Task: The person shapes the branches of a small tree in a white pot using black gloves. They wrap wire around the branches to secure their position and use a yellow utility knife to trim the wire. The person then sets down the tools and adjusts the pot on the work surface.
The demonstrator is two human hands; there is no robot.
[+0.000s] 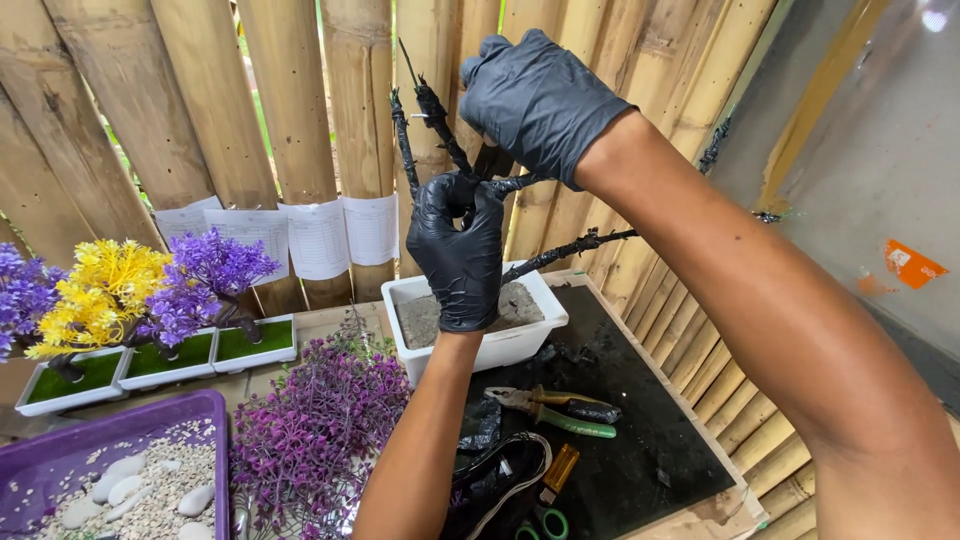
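Black-wrapped branches (440, 130) of a bare model tree rise from a white rectangular pot (500, 340) filled with grey, cement-like fill, standing at the back of the surface (650, 440) against a bamboo fence (300, 100). The left hand (462, 250), in a black glove, has its grip closed around the trunk where the branches fork. The right hand (535, 100), also gloved, closes on an upper branch just above it. Pliers (550, 408) with green handles lie in front of the pot, purple foliage (320, 430) beside them, and a purple tray of pebbles (120, 470) further left.
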